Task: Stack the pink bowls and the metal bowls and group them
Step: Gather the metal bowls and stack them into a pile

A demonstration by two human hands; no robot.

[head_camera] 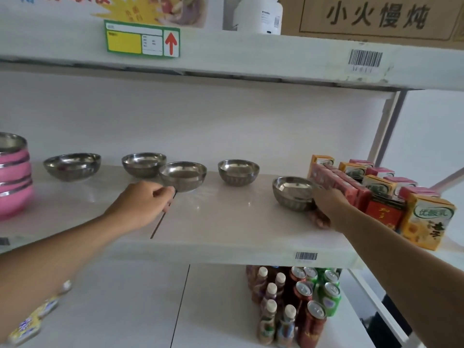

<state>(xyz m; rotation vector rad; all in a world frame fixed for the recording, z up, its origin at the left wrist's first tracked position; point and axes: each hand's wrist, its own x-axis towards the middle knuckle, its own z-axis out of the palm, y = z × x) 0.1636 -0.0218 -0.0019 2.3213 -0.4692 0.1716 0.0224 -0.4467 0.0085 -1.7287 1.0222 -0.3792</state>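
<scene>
We've got our left hand curled loosely beside one metal bowl (not gripping it), right hand fingers clamped on the rightmost bowl.

Bright, even, soft light with faint shadows. Pale glare spots lie on the glossy shelf. The wide lens bends the shelf edges, and the snack packets at lower left are blurred.

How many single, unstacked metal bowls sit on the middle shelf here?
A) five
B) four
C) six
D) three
A: five shiny round metal bowls stand apart along the white middle shelf, at and.
</scene>
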